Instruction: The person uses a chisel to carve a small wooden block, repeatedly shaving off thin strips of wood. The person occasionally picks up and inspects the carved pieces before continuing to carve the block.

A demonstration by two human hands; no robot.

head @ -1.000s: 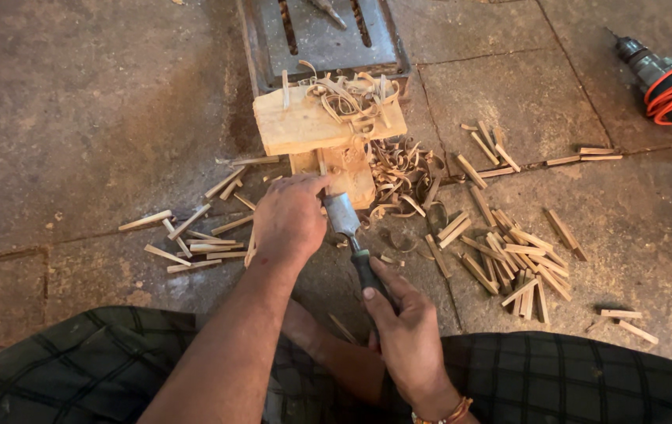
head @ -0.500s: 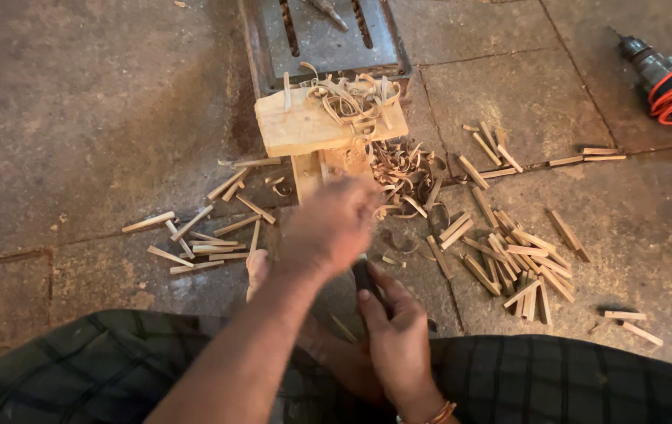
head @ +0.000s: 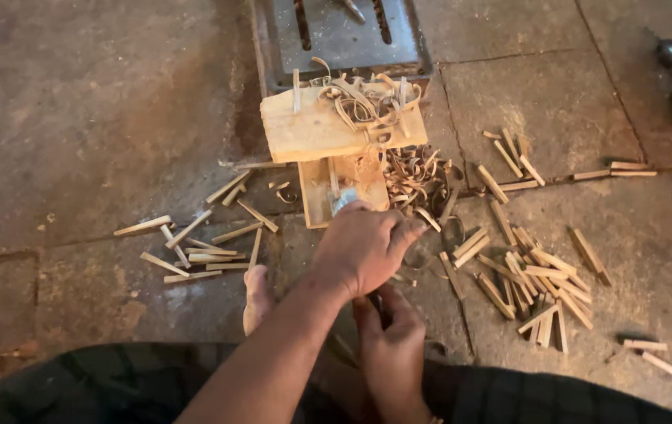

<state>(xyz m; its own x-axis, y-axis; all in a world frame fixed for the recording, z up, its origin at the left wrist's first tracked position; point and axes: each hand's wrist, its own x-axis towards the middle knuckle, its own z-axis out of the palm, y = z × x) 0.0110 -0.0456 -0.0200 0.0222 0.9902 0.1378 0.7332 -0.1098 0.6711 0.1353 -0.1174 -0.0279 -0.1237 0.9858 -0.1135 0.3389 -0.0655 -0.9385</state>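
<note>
Left hand point(head: 363, 247) lies palm down over the blade end of a metal tool point(head: 344, 201), fingers curled around it. Right hand point(head: 389, 338), just below the left, is closed around the tool's dark handle. The tool tip rests on a small wooden block point(head: 328, 192) directly above the left hand. Curled shavings point(head: 418, 177) lie just right of the block; cut wooden sticks point(head: 536, 275) are scattered on the floor point(head: 100, 118) farther right

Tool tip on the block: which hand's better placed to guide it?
Left, probably. The left hand lies over the tool right where its metal tip meets the wooden block; the right hand grips the handle end, back near the body.
</note>
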